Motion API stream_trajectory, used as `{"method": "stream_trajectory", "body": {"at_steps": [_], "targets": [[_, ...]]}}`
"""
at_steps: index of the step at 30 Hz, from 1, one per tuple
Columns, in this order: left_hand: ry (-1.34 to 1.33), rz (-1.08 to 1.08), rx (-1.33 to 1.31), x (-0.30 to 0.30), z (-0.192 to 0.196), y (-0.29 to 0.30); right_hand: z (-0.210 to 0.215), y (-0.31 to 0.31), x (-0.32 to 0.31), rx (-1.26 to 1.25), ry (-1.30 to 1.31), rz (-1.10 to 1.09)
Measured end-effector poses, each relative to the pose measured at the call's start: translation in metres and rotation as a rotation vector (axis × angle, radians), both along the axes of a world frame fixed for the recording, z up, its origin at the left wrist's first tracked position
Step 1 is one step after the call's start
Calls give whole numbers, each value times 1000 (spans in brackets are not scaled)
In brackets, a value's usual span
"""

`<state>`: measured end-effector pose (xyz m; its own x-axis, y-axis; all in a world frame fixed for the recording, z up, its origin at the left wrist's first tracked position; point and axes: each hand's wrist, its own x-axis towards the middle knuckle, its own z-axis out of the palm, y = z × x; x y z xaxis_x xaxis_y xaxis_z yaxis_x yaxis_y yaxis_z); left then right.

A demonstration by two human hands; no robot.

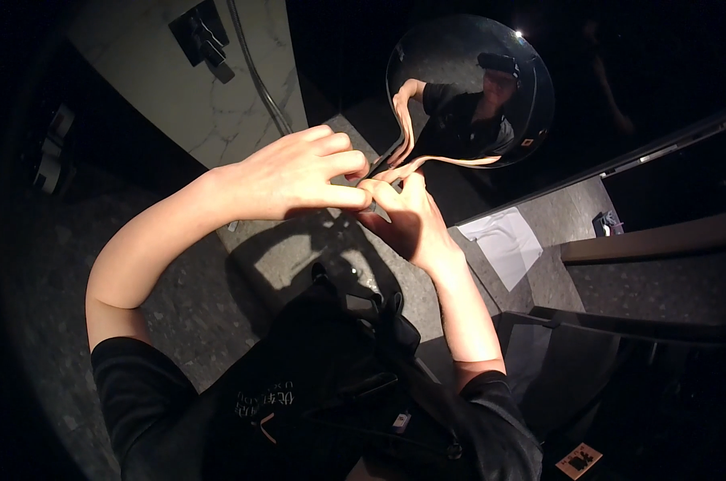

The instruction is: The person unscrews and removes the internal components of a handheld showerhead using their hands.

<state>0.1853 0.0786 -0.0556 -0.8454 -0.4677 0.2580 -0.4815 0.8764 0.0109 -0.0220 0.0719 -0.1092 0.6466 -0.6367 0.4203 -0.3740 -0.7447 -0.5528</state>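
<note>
A round mirror (491,48) on a dark metal arm (385,158) stands out from the wall ahead of me, reflecting my arms and dark shirt. My left hand (295,176) reaches in from the left with its fingers curled, fingertips pinched at the near end of that arm. Coming up from below, my right hand (407,220) meets it fingertip to fingertip at the same spot. A small grey part of the arm (381,212) shows between them. The exact grip is hidden by the fingers.
A grey speckled stone counter (283,256) lies under my hands, with a folded white cloth (503,240) at the right. At the upper left is a marble wall panel (178,96) with a dark shower fitting (202,36) and hose (259,76). Dark shelves stand at right.
</note>
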Motion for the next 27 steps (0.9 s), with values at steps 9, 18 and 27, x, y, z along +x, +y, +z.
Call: {"method": "stream_trajectory", "body": {"at_steps": [9, 18, 27], "targets": [[49, 55, 181, -3, 7, 7, 1, -2, 2, 5, 5, 32], [28, 111, 191, 0, 10, 6, 3, -1, 5, 4, -41, 26], [414, 261, 224, -16, 1, 19, -15, -9, 1, 25, -142, 74]]}}
